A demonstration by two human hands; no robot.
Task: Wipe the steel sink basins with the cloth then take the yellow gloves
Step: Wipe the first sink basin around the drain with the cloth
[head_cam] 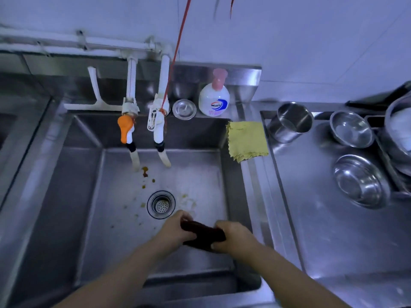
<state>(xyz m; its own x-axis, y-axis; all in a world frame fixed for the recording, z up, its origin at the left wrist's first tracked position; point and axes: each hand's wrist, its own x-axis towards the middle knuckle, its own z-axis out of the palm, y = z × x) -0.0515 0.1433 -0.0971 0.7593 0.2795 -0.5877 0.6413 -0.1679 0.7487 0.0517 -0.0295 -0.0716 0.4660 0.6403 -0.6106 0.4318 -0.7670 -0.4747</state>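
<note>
A dark maroon cloth (203, 235) is bunched between both hands, low over the middle steel sink basin (89, 214). My left hand (176, 228) grips its left end and my right hand (233, 237) grips its right end, just right of the round drain strainer (161, 204). Brown and yellowish food specks dot the basin floor around the drain. A yellow cloth (245, 140) hangs over the divider at the basin's right rim. No yellow gloves are in view.
Two white taps, one with an orange handle (124, 130), hang over the back of the basin. A soap bottle (214, 96) and a sink plug (184, 109) stand on the back ledge. Steel bowls (360, 180) and a cup (290, 122) fill the right basin.
</note>
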